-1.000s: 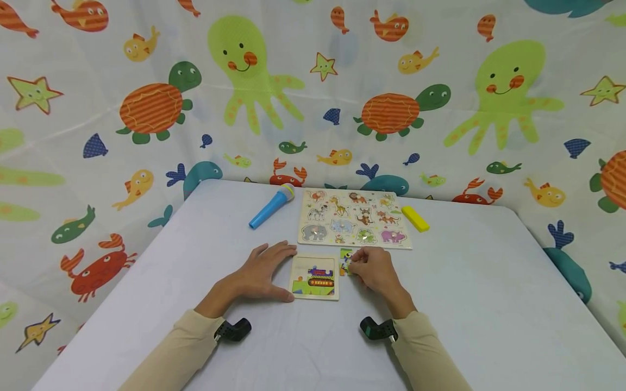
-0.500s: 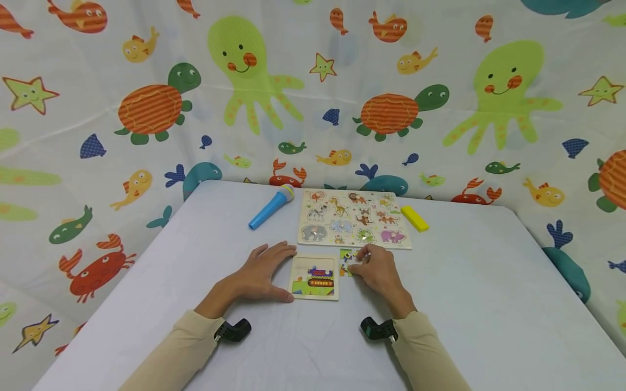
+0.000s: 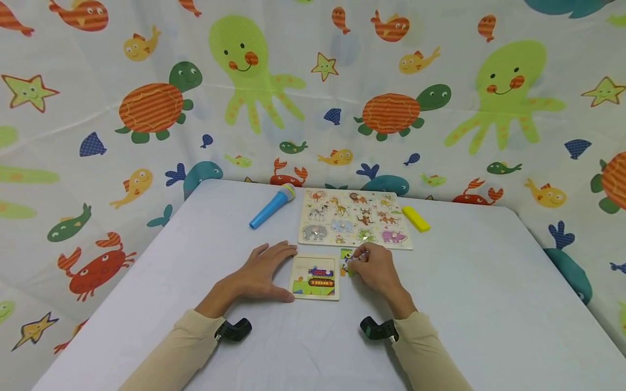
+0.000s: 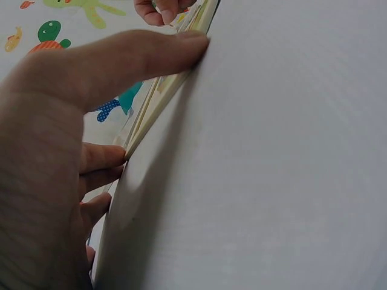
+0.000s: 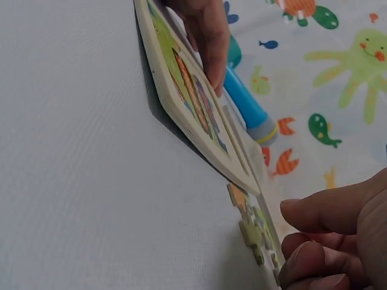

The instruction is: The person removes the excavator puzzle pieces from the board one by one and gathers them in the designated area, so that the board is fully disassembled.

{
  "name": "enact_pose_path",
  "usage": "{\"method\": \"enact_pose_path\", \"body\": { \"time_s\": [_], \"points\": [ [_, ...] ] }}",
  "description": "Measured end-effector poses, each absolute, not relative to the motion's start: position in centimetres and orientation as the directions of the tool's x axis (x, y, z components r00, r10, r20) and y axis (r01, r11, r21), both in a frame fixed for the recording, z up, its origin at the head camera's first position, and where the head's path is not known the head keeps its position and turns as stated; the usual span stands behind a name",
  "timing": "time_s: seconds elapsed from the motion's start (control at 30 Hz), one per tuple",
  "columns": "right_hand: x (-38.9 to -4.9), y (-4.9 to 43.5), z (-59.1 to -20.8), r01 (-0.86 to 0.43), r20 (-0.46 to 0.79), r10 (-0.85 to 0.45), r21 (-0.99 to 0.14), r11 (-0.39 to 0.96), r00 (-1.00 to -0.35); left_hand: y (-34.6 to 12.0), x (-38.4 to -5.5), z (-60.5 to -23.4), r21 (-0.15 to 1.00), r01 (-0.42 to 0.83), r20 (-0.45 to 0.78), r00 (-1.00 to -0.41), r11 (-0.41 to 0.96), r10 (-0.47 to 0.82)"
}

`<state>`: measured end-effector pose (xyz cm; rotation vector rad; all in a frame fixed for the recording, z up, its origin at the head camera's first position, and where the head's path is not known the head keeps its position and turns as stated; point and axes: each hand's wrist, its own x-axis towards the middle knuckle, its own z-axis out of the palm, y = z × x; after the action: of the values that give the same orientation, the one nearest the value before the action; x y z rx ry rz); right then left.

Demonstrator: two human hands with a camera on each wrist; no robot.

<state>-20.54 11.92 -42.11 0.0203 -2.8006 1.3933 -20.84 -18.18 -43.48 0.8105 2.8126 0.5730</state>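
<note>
Puzzle frame (image 3: 303, 265), wooden and square: lies flat on the white table (image 3: 489, 271), between the two hands. We record joined pieces (image 3: 321, 283) in its lower part, showing an orange-and-purple tracked vehicle on green ground; bare wood shows above and to their left.

Left hand (image 3: 264, 274): spread wide, thumb at the frame's near left corner, fingertips at the far left one. Right hand (image 3: 377, 267): fingers bent over the loose pieces (image 5: 253, 232) just beside the frame's right edge — we cannot tell whether it holds one.

Beyond these we list an animal puzzle board (image 3: 376, 231), a blue toy microphone (image 3: 271, 207) at its left and a yellow block (image 3: 415, 218) at its right — backed by a sea-creature cloth (image 3: 313, 122).
</note>
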Motion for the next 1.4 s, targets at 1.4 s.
{"method": "enact_pose_path", "body": {
  "time_s": [1.4],
  "points": [
    [-19.1,6.7,-41.9,-0.127,-0.1,-0.319,-0.776,0.618,-0.943,-18.2,-21.1,-43.7,0.395,0.483,-0.045,-0.84,0.782,0.541]
  ]
}}
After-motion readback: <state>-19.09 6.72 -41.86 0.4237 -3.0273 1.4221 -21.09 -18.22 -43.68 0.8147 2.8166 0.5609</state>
